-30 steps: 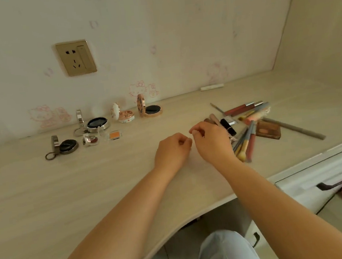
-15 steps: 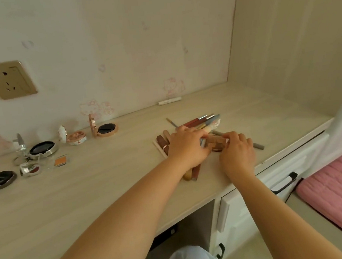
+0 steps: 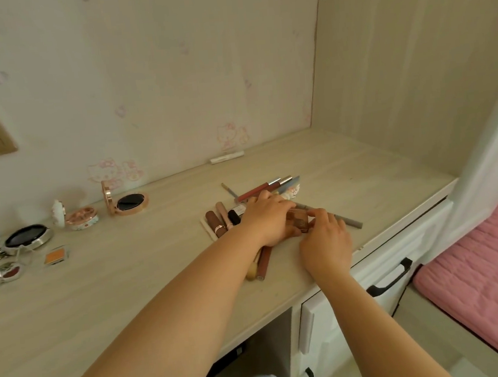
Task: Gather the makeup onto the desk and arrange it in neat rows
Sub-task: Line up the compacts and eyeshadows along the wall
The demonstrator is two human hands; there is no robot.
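Note:
A loose pile of makeup lies on the desk (image 3: 147,277): a brown lipstick (image 3: 214,223), thin tubes beside it, red lip glosses (image 3: 258,189), a grey pencil (image 3: 348,222), and a brush (image 3: 254,268) by a brown gloss tube (image 3: 264,261). My left hand (image 3: 267,220) lies over the pile and grips a small brown palette (image 3: 300,220) from the left. From the right, my right hand (image 3: 326,241) pinches the same palette with its fingertips. Part of the pile is hidden under my left hand.
Open compacts sit to the left: a rose-gold one (image 3: 127,203), a floral one (image 3: 81,218), a black-and-silver one (image 3: 27,237), an orange pan (image 3: 55,255). A white stick (image 3: 227,157) lies against the wall. A drawer handle (image 3: 390,278) and a pink cushion (image 3: 487,271) are at right.
Both hands moved right from the middle of the desk onto the pile and took hold of the brown palette. My view swung right, so the compacts shifted to the left.

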